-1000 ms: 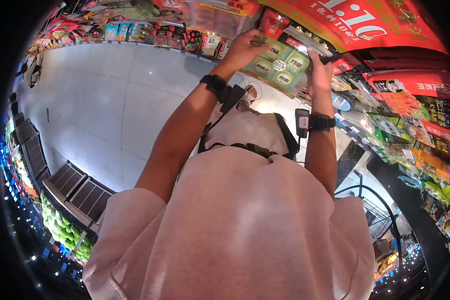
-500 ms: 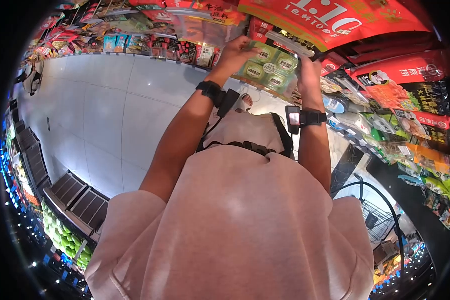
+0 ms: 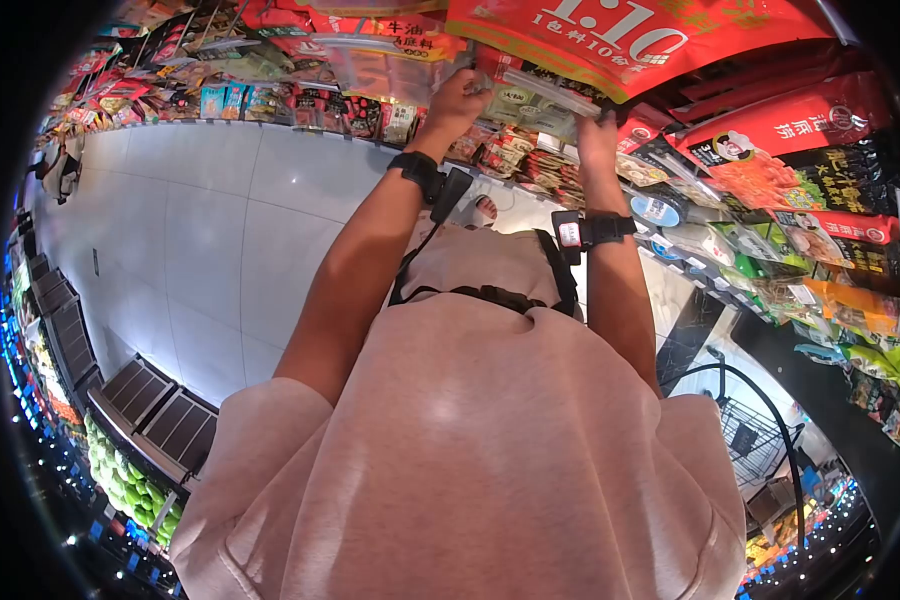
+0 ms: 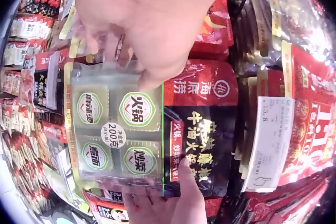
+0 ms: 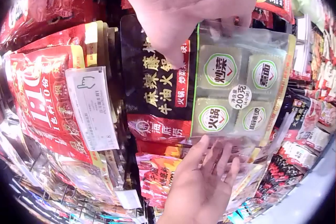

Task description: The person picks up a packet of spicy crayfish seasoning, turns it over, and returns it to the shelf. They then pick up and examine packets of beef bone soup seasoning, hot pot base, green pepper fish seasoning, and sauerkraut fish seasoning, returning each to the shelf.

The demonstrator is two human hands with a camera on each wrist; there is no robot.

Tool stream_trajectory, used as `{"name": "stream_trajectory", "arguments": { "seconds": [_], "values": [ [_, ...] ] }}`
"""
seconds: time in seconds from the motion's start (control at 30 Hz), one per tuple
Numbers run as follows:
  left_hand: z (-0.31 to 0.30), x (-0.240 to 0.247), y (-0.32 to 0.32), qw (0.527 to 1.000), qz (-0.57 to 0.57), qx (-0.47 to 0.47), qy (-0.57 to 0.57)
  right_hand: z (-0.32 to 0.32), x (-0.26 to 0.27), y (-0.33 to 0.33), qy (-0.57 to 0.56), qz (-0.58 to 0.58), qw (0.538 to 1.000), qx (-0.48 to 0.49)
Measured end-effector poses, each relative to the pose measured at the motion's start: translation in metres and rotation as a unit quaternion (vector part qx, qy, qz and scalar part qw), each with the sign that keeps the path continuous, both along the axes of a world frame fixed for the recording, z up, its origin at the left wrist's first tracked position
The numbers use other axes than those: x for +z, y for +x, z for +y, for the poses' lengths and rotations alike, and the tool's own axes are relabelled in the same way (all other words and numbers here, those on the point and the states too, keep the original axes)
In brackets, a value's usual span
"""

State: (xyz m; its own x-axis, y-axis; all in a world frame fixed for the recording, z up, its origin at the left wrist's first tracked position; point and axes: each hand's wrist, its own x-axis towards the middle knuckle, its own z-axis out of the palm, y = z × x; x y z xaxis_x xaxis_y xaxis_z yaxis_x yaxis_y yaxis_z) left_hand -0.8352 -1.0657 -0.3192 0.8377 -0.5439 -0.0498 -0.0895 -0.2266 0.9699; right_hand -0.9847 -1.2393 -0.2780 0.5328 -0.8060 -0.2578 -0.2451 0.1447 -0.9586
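A flat hot pot seasoning packet (image 4: 197, 124), black and red on one half and clear on the other, shows several pale square portions marked 200克. Its clear face tilts steeply in the head view, partly below a big red bag (image 3: 610, 45). My left hand (image 3: 457, 105) pinches one edge, thumb on the printed face. At the opposite edge, my right hand (image 3: 597, 140) grips it, its thumb lying over the black half in the left wrist view. Some fingers of both hands are hidden behind the packet.
Packed shelves of seasoning bags curve along the front and right. A white price tag (image 4: 268, 140) hangs beside red pouches. Pale tiled floor (image 3: 190, 240) spreads to the left, with dark slatted stands (image 3: 150, 395) beyond. A wire cart (image 3: 755, 440) stands at the lower right.
Both hands have shifted up and left in the head view with the packet. It has tipped from facing up to a steeper slant, closer to the shelf bags.
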Motion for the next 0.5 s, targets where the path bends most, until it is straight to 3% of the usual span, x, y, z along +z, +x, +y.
{"name": "stream_trajectory", "arguments": {
  "seconds": [0.07,0.13,0.17,0.23,0.37,0.43,0.5],
  "values": [
    [-0.001,0.003,0.002,1.0,-0.006,-0.024,0.0,0.001,-0.003,0.001,-0.003,0.028,1.0,-0.01],
    [-0.006,0.009,0.004,0.99,0.131,0.014,0.04,0.004,-0.005,-0.001,0.049,-0.024,0.998,-0.029],
    [-0.008,0.013,0.003,0.99,0.132,0.013,0.04,0.003,-0.003,-0.002,0.049,-0.023,0.998,-0.03],
    [-0.009,0.018,0.001,0.985,0.145,0.089,-0.013,0.002,0.001,-0.002,0.103,-0.039,0.993,-0.05],
    [-0.022,0.003,0.012,0.992,0.095,0.055,-0.068,0.008,0.014,0.002,0.134,-0.13,0.98,-0.075],
    [-0.031,0.017,0.009,0.97,0.173,0.116,-0.126,0.006,0.009,0.002,0.107,-0.121,0.984,-0.069],
    [-0.035,0.037,0.01,0.96,0.186,0.085,-0.191,0.006,0.012,0.003,0.084,-0.11,0.988,-0.064]
  ]
}}
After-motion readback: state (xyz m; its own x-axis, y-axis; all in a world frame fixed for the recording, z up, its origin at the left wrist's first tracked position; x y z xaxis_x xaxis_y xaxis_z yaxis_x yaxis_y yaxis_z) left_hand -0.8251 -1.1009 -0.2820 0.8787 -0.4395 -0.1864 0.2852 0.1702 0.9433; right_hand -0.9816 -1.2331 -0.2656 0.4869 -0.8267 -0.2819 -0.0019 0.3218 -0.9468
